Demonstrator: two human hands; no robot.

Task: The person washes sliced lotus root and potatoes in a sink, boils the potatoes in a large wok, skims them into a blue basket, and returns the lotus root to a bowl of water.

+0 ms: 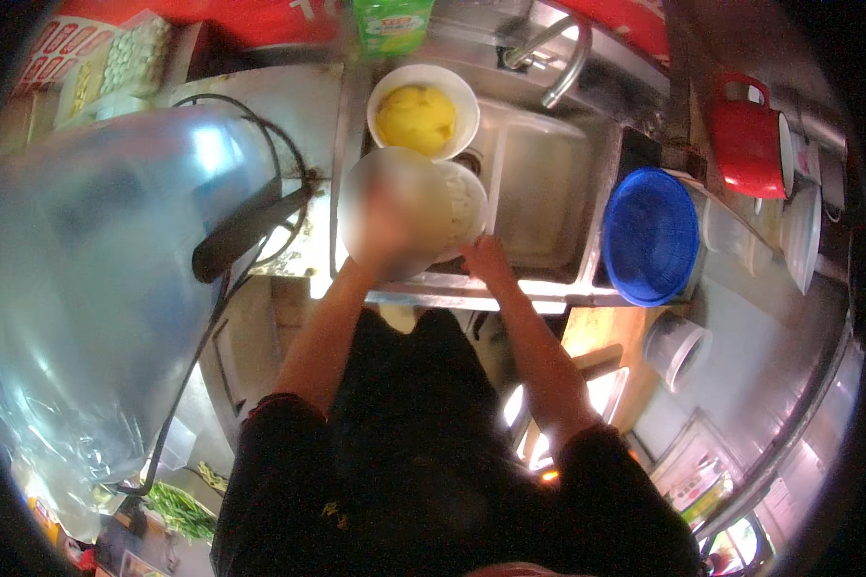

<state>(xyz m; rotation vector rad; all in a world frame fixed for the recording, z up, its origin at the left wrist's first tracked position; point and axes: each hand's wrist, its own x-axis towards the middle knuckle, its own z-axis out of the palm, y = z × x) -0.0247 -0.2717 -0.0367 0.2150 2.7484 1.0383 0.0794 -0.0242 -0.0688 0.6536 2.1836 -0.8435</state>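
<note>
My left hand is over a pale round vessel, perhaps a bowl, at the sink's left side. Both are smeared by motion, so I cannot tell how the fingers lie. Partly behind this vessel is a white bowl with whitish pieces in it. My right hand is closed at that bowl's near right rim. Just beyond stands another white bowl holding something yellow, perhaps in liquid.
A metal sink basin lies to the right, under a curved faucet. Farther right are a blue plastic basket and a red pitcher. A large clear plastic bag bulges on the left. A green packet stands at the back.
</note>
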